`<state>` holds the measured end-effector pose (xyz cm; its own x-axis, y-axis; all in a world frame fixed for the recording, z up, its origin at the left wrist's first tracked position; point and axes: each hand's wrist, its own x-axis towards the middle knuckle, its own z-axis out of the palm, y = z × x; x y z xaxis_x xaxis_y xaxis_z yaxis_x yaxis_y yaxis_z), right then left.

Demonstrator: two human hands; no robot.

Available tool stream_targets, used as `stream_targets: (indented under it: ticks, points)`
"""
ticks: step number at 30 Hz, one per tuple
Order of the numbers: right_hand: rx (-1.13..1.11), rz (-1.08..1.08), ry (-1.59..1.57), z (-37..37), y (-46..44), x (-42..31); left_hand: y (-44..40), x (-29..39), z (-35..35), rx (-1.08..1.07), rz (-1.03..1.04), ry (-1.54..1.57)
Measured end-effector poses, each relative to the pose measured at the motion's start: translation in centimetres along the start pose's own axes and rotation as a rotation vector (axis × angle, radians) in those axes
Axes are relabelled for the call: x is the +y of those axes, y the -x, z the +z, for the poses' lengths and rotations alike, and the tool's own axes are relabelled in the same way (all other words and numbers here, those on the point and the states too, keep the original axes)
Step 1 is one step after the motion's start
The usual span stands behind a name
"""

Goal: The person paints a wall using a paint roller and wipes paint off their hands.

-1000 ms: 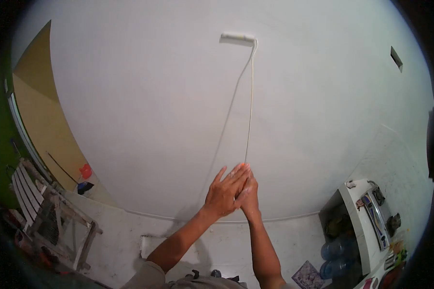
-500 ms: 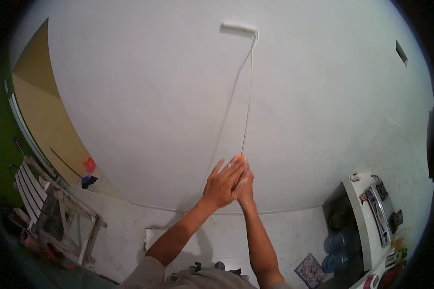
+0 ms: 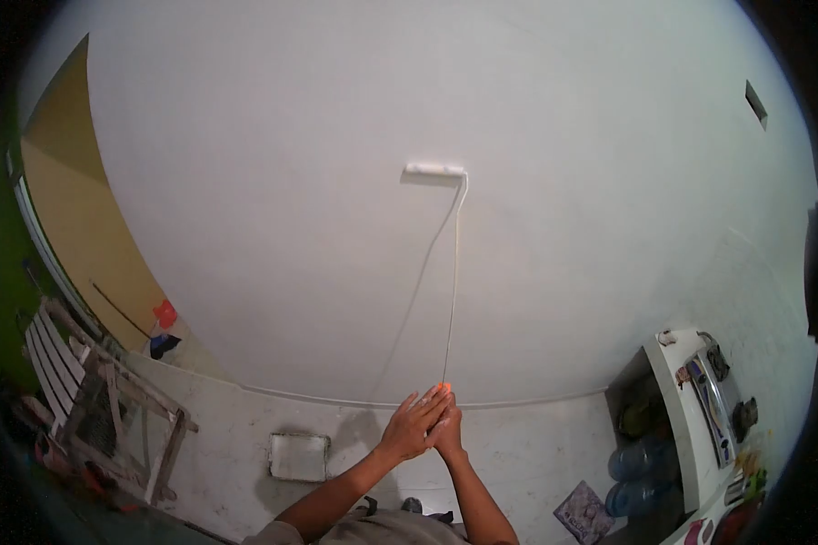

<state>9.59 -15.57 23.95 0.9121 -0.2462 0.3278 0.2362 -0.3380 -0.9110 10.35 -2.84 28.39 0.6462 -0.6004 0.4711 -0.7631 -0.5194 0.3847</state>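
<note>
A long-handled paint roller (image 3: 455,263) reaches up from my hands, its white roller sleeve (image 3: 434,170) against the white wall (image 3: 563,227). At the lower end, a bit of its orange grip (image 3: 444,388) shows above my fingers. My left hand (image 3: 413,427) presses over the grip from the left, fingers close together and fairly straight. Wrapped round the same grip from the right is my right hand (image 3: 448,431); the two hands touch and hide most of the grip. Behind my left forearm a paint tray (image 3: 298,457) lies on the floor.
At left stands a wooden frame (image 3: 118,427) beside a doorway, with a red object (image 3: 164,313) on the floor beyond. On the right, a white counter (image 3: 673,400) has large blue water bottles (image 3: 629,461) under it. A patterned mat (image 3: 583,513) lies near them.
Both hands have come down and slightly left with the paint roller. Its sleeve has moved down the wall, and the paint tray shows more fully.
</note>
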Motion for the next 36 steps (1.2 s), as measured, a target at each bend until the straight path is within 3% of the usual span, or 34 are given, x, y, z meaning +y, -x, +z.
stream_targets:
  ticks: [4,7,14,17,26,36]
  points:
    - [0.085,0.092,-0.163,-1.2,3.6,2.0,2.4,1.2,2.2,-0.059,0.055,0.032]
    - [0.190,-0.005,0.026,-3.1,5.5,3.4,3.2,3.1,2.9,-0.094,0.086,0.069]
    - [0.180,0.141,-0.001,-8.1,5.5,3.0,0.5,6.3,4.2,-0.115,0.177,0.026]
    - [0.218,0.043,0.006,-8.6,3.8,4.0,-1.2,6.4,4.6,-0.103,0.182,0.002]
    - [0.150,-0.133,-0.008,-11.3,-2.9,-4.0,-7.8,7.6,0.2,-0.049,0.184,-0.075]
    - [0.148,-0.201,-0.007,-14.0,-12.1,-13.1,-17.3,9.1,-7.2,0.202,0.244,-0.035]
